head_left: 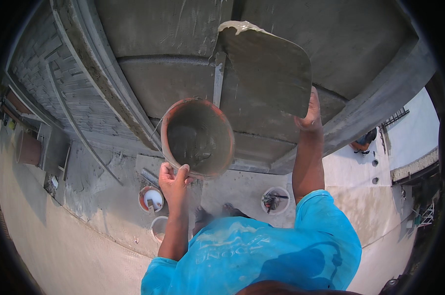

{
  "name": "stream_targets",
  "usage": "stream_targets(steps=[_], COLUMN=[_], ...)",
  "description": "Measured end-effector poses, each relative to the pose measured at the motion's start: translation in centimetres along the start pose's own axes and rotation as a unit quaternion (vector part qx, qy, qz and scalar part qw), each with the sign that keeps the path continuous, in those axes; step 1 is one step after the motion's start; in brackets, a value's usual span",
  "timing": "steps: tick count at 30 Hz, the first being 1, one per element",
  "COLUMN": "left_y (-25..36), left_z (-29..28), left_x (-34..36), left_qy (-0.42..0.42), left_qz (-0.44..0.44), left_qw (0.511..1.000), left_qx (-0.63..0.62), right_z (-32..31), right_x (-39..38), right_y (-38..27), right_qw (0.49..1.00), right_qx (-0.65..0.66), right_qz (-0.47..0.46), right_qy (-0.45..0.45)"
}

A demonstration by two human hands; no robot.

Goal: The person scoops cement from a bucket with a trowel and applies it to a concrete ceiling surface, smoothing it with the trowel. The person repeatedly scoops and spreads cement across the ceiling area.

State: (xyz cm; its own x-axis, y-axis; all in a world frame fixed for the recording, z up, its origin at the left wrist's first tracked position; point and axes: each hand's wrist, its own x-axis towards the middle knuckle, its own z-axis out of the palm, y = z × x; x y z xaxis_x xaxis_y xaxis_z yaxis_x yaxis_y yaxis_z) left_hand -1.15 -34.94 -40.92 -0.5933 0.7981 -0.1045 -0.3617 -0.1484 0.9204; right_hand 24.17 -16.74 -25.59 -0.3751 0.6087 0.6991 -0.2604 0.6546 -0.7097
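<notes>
- A person in a bright blue shirt (262, 255) is standing over a pale concrete floor (85, 246), seen from above the head; both bare forearms are reaching up and away from the body.
- The left hand (175, 183) is gripping the lower rim of a round orange-brown bucket (198, 137); the thumb is pressing on one side of the rim and the fingers are curling close together on the other; the bucket is tipping its mouth toward the camera, showing wet grey mortar (190, 147) lying inside.
- The right hand (311, 115) is closing around the handle of a wide flat trowel (266, 69); the fingers are wrapping together, though the handle itself is hidden behind them; the blade is lying against the grey wall, up and to the right of the bucket, and a lump of pale plaster (239, 27) is clinging to its far edge.
- On the floor near the feet, three small white tubs are standing: one (151, 198) holding a tool, one (159, 227) beside the left forearm, one (275, 200) with dark tools by the right arm.
- Beyond them, the grey rendered wall (173, 34) is filling the upper view; a stone-clad wall (50, 83) is curving away at left.
</notes>
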Motion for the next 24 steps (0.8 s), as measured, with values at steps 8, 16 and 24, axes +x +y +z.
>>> stream_targets(steps=[8,16,24], left_y=[1.3,0.7,1.1], left_z=[-1.0,-1.4,0.0], left_x=[-0.2,3.0,2.9], left_qy=[-0.023,-0.078,-0.178], left_qz=[-0.018,-0.051,0.051], left_qw=[0.999,0.995,0.982], left_qx=[0.013,-0.03,0.03], right_z=[-2.1,-3.1,3.1], right_x=[6.2,0.0,-4.3], right_y=[6.0,-0.7,-2.0], right_qw=[0.975,0.926,0.714], right_qx=[0.085,-0.26,-0.524], right_qz=[0.127,0.174,0.369], right_qy=[0.16,0.214,-0.282])
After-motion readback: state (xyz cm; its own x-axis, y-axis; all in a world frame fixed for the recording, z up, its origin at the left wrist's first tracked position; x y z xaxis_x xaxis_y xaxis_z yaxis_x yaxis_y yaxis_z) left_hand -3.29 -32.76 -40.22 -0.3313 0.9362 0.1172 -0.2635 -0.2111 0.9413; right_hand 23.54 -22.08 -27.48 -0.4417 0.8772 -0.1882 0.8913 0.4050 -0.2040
